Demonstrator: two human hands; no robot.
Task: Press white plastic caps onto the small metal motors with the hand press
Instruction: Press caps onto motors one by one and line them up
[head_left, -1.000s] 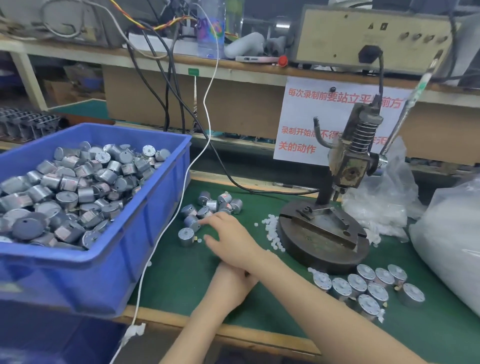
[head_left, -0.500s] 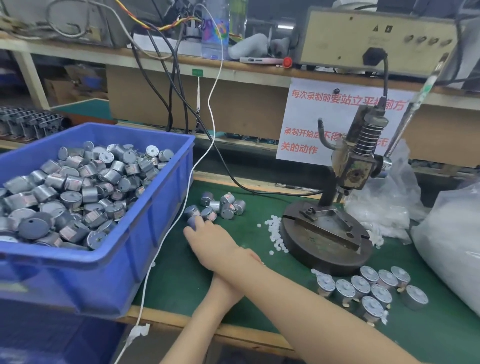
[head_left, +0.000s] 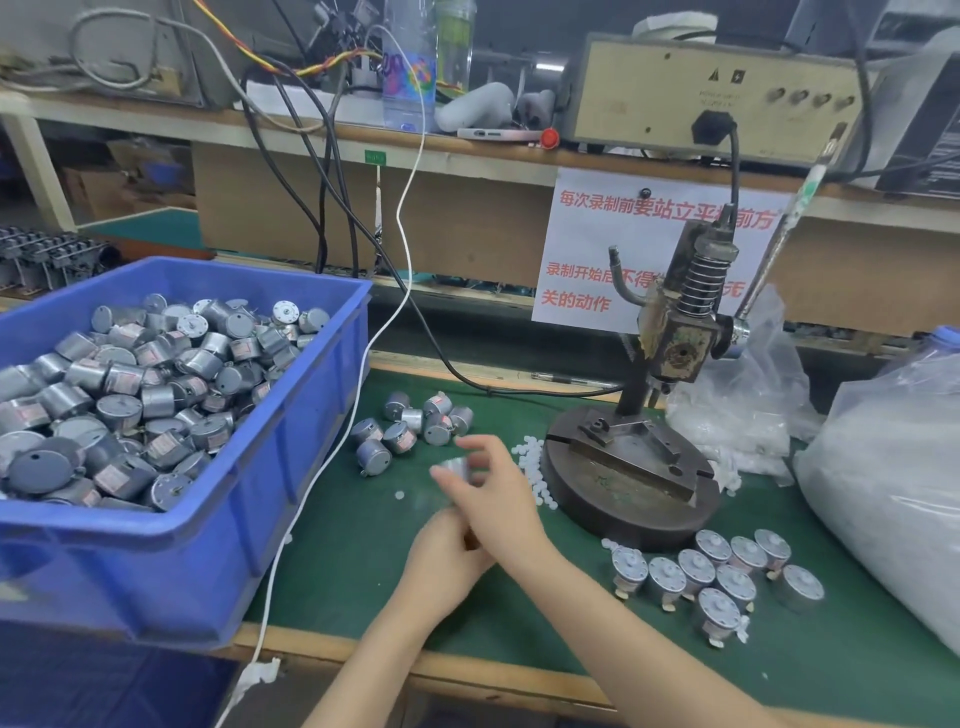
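Note:
My right hand reaches across the green mat and is shut on a small metal motor, which is blurred, lifted just off the mat. My left hand lies under the right wrist with fingers curled; its grip is hidden. A loose cluster of motors lies just beyond the hands. Small white caps are scattered beside the hand press, whose round iron base stands to the right of my hands. Several capped motors stand in front of the base.
A blue bin heaped with motors fills the left side. Clear plastic bags of white parts sit at the right. A white cable runs down between bin and mat. The press lever angles up to the right.
My right hand reached left into the loose motors, closed on one and drew back toward the press with it lifted. The left hand stayed beneath it.

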